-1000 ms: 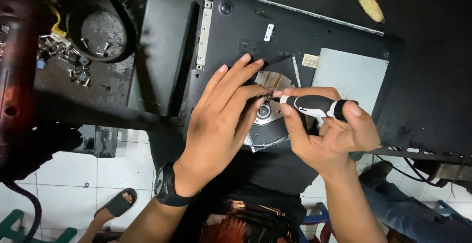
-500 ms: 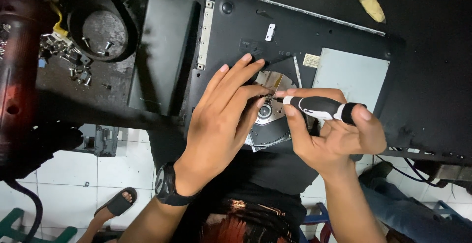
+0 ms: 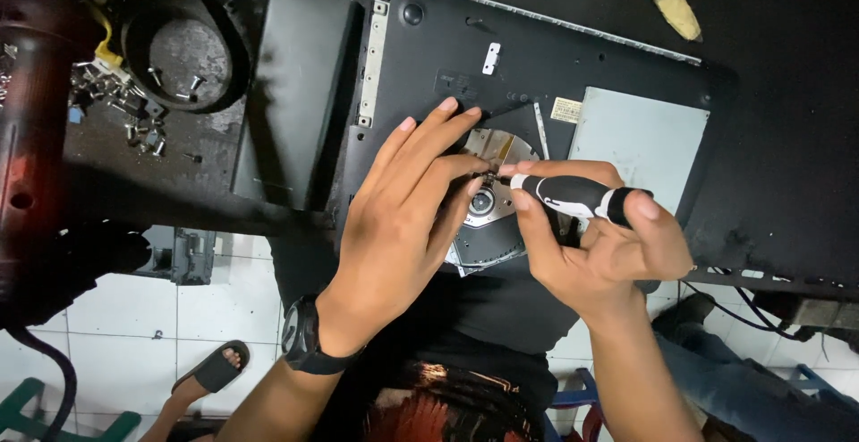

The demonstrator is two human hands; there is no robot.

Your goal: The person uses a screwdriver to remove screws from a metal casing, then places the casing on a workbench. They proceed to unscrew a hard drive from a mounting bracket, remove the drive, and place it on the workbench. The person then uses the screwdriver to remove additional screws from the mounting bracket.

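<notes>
Seen from above, an upturned black laptop (image 3: 537,57) lies on a dark workbench (image 3: 787,138), its exposed optical drive (image 3: 488,200) at the laptop's near edge. The right hand (image 3: 599,245) is clamped around a black-and-white screwdriver (image 3: 573,196), whose long axis runs right to left, tip meeting the drive's centre. The left hand (image 3: 403,218) lies flat with fingers apart, fingertips touching the drive just left of the tip.

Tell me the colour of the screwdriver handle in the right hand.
The screwdriver handle is black with white patches, seen best in the head view.
</notes>
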